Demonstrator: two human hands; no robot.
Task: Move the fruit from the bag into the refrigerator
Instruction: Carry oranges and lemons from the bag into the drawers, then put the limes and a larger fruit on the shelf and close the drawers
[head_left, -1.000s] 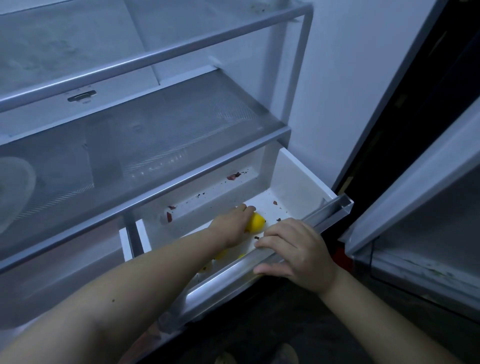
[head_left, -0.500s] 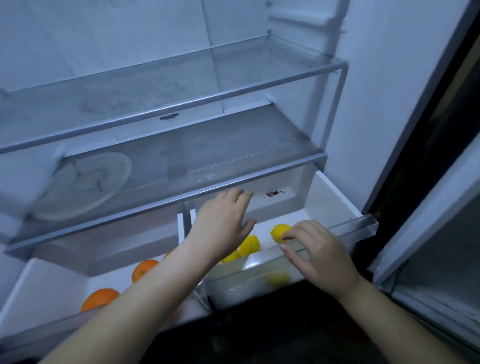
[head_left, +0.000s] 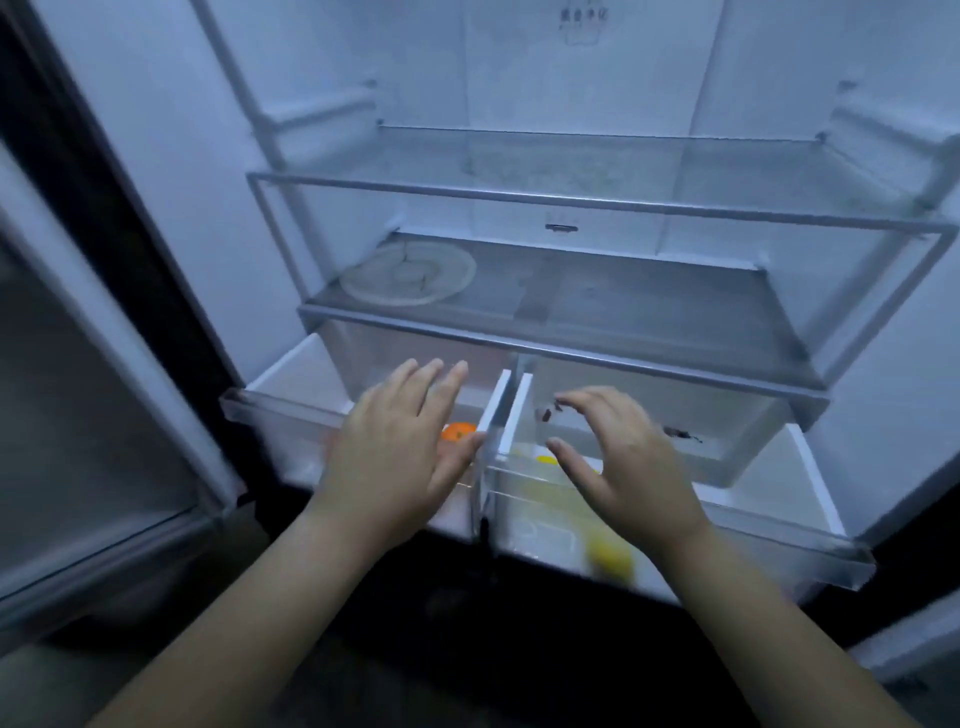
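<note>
Pulling back from the drawers, I have let go of everything. A second ago my left hand (head_left: 395, 457) was setting a yellow lemon (head_left: 545, 460) into the right-hand clear plastic crisper drawer (head_left: 779, 535) while my right hand (head_left: 628, 462) rested on its front rim. Now both hover empty over the drawers, fingers (head_left: 415, 379) straight and spread. My left thumb is close to the white side wall between the drawers; I cannot tell whether it touches.

The lemon lies in the right drawer, peeking out under my right hand, and a second yellow one shows blurred through the clear front. A round orange fruit (head_left: 458, 431) sits in the left-hand clear drawer (head_left: 270, 410), just beyond my left hand. I judge this piece delivered; next comes the bag, which is out of view, or pushing the drawers in.

Both drawers stand pulled out, their inner walls nearly touching. The metal-edged glass shelf (head_left: 571, 353) overhangs their backs, with a round clear glass plate (head_left: 410, 273) on it. Free room is toward me, above the front rims.
</note>
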